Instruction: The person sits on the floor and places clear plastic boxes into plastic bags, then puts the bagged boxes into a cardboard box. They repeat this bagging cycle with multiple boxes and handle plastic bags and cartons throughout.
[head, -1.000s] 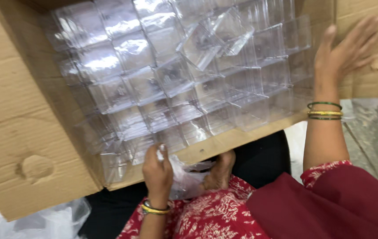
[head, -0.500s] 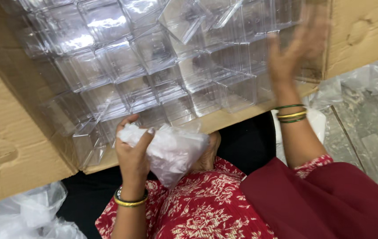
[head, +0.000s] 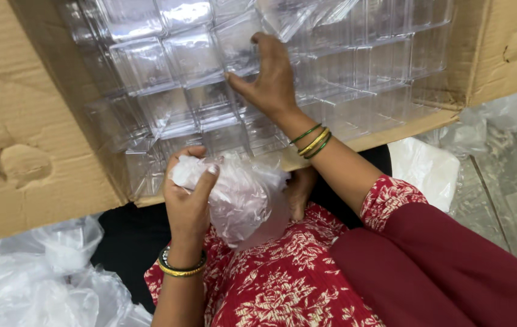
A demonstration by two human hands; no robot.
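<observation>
A large cardboard box (head: 25, 151) lies open in front of me, packed with several clear plastic containers (head: 167, 72) in rows. My left hand (head: 189, 197) grips the bunched mouth of a thin clear plastic bag (head: 249, 200) that hangs over my lap. My right hand (head: 270, 75) reaches into the box, fingers spread over one clear container (head: 237, 42) near the middle of the top rows, touching it.
Crumpled clear plastic sheeting (head: 46, 272) lies at the lower left, and more plastic (head: 501, 121) at the right beside the box flap (head: 513, 48). A white bag (head: 425, 166) sits under the box's front edge. My red patterned clothing fills the bottom.
My right hand moved left from the box's right edge onto the containers in the middle. My left hand lifted the bag up from the lap and holds it higher.
</observation>
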